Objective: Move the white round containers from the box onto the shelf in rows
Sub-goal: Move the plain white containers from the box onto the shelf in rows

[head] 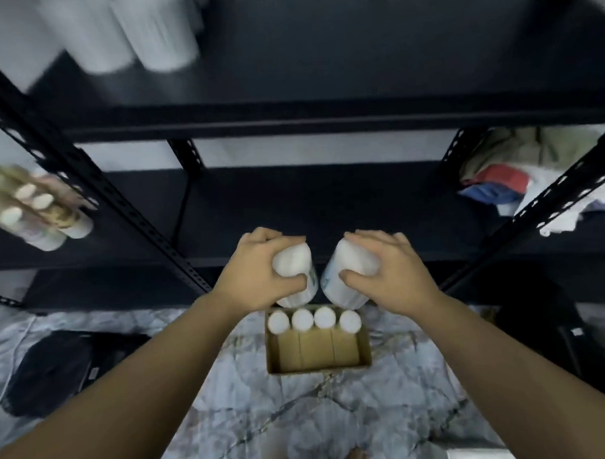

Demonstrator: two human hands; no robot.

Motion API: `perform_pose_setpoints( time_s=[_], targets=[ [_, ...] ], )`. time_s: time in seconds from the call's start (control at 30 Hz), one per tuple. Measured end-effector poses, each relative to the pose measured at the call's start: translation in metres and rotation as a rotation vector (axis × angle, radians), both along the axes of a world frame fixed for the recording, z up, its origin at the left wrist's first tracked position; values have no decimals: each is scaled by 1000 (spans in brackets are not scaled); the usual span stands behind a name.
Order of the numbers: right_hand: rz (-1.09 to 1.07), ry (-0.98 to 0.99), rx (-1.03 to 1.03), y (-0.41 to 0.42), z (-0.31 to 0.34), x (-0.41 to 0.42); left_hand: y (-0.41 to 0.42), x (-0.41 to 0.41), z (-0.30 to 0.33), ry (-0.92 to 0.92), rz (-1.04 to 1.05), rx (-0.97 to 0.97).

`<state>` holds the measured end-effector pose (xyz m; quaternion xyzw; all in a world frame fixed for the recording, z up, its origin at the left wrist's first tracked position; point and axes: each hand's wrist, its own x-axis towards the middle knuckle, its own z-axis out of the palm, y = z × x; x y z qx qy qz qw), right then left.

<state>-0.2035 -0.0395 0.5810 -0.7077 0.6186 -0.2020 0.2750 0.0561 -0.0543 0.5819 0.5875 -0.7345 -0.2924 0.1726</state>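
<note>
My left hand [258, 268] grips one white container [293, 264] by its cap, my right hand [388, 271] another [344, 279], both above the box [319, 366] where four remain. They nearly touch; knocking them could loosen my hold. The dark shelf [327, 208] ahead lies open, its front edge close.

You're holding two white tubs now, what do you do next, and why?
Probably lift both forward and set them side by side on the black shelf. The left hand and right hand each already grip a white container above the box, and that shelf looks bare straight ahead.
</note>
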Motion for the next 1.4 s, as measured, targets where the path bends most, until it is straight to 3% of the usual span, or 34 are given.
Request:
perform_pose_setpoints(
  time_s=[0.37,0.6,1.03,1.4],
  targets=[
    [-8,-108,-308,-9,164,-21,11,-23,173,84,65,-389],
    [-33,-139,-421,-47,222,-9,-28,-9,237,78,117,-477],
    [-110,-24,-327,-177,228,24,-177,13,233,-35,82,-389],
    [-131,38,-387,-234,221,46,-250,21,228,-139,16,-405]
  ],
)
